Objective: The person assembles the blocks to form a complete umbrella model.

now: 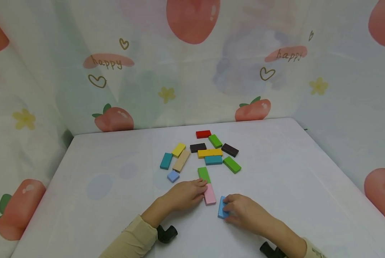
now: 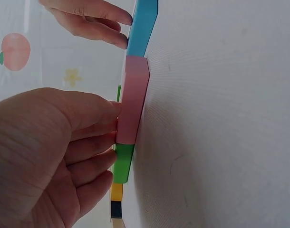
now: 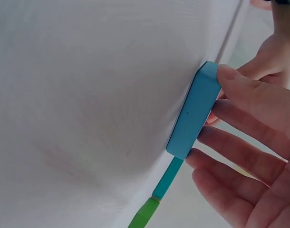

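Note:
A pink block [image 1: 210,195] lies end to end with a green block [image 1: 203,174] on the white table. My left hand [image 1: 187,194] holds the pink block, its thumb at the near side and its fingertips over the end that meets the green one. Just right of it lies a light blue block [image 1: 222,208], slightly slanted. My right hand [image 1: 247,212] grips this blue block from the right. In the right wrist view the thumb [image 3: 249,92] touches one end of the blue block [image 3: 195,111] and fingertips line its upper edge.
Beyond the hands lie several flat blocks: a yellow-orange block [image 1: 210,153], a teal block [image 1: 213,160], a red block [image 1: 203,134] and black ones. To the left are a wood-coloured block [image 1: 181,161] and a small blue block [image 1: 173,176]. A patterned cloth [image 1: 192,79] hangs behind the table.

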A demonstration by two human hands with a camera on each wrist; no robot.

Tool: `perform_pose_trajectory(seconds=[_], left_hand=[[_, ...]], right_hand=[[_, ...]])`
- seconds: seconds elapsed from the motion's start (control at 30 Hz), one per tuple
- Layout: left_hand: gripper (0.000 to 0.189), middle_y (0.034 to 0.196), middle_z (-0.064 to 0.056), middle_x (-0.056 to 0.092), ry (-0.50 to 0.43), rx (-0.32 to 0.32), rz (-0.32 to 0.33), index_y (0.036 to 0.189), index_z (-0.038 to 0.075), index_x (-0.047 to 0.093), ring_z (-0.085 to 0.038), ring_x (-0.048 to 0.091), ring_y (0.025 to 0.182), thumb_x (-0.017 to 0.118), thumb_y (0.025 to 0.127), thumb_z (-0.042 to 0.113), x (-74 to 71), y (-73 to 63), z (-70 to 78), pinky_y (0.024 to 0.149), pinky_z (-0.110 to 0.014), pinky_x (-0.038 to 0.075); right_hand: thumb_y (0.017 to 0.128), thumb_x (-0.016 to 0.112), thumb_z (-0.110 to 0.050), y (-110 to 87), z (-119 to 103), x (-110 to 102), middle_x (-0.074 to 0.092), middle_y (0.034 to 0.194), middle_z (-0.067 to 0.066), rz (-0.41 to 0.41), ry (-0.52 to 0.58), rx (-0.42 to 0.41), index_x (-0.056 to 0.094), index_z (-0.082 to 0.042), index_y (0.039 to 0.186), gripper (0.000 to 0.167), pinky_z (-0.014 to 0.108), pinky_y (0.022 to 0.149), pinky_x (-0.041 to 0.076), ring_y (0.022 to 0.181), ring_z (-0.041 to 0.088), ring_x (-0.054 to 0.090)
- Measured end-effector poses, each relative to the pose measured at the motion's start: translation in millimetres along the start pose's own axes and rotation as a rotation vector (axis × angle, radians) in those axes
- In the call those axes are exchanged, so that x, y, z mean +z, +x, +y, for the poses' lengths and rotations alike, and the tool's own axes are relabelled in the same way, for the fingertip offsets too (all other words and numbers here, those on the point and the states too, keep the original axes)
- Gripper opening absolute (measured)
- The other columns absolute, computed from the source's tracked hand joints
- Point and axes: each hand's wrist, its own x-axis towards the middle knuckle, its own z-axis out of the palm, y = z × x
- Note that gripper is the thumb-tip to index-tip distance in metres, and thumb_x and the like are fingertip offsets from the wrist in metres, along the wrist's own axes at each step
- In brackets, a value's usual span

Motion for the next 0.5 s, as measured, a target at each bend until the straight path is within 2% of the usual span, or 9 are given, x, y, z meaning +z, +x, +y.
perform_pose_trajectory(seconds=[0.5], left_hand=[[0.04,0.136,0.003,0.046,0.004,0.002,0.009,0.131,0.011,0.052,-0.011,0.035,0.128,0.052,0.094,0.027,-3.1,-1.4,1.7,0.1,-0.028,0.034]], right_hand=[[0.074,0.077,-0.016,-1.9,-11.5,4.4,0.063,0.102,0.007,0.015,-0.04,-0.089,0.072,-0.006,0.087,0.018,0.032,0.081,0.05,0.096,0.02,0.06]])
